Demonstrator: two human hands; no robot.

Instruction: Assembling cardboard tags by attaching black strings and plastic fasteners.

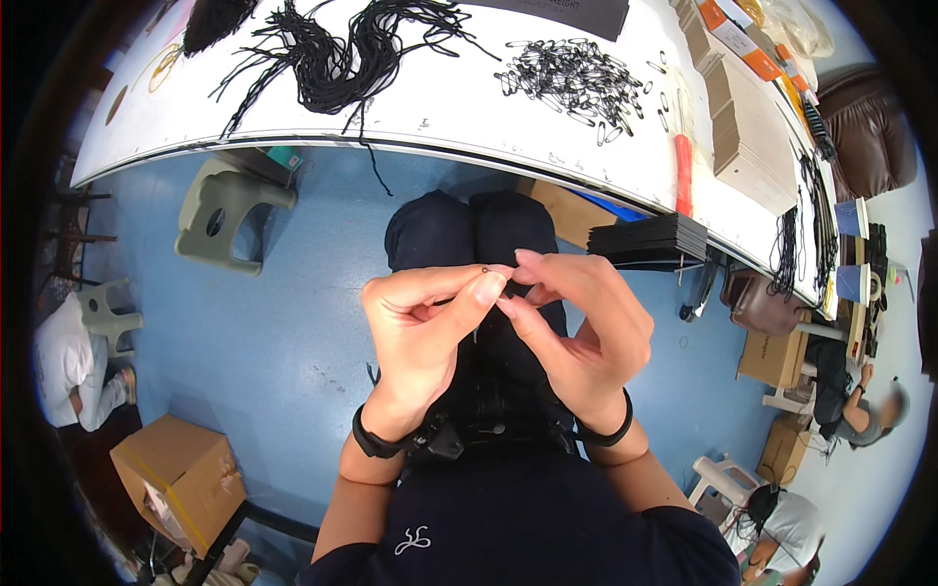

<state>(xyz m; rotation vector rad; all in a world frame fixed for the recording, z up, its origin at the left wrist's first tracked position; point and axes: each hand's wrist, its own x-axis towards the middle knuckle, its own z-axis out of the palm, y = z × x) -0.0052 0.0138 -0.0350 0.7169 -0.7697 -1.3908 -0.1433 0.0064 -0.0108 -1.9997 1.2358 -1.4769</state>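
My left hand (430, 317) is closed in a pinch above my lap. A tiny dark loop, like the coiled end of a safety pin (486, 271), shows between its thumb and index finger. Touching those fingertips, my right hand (591, 317) is also closed, thumb and forefinger curled inward; whatever lies between them is hidden. Ahead on the white table (459, 107) lies a spread-out heap of black safety pins (572, 83). To its left is a bundle of black cords (337, 73), one strand hanging over the table's edge.
On the table's right are a red-handled tool (682, 176) and stacked pale cards (747, 137). Below the edge sits a stack of black sheets (647, 239). A green stool (230, 215) and a cardboard box (181, 479) stand left. Other people sit at both sides.
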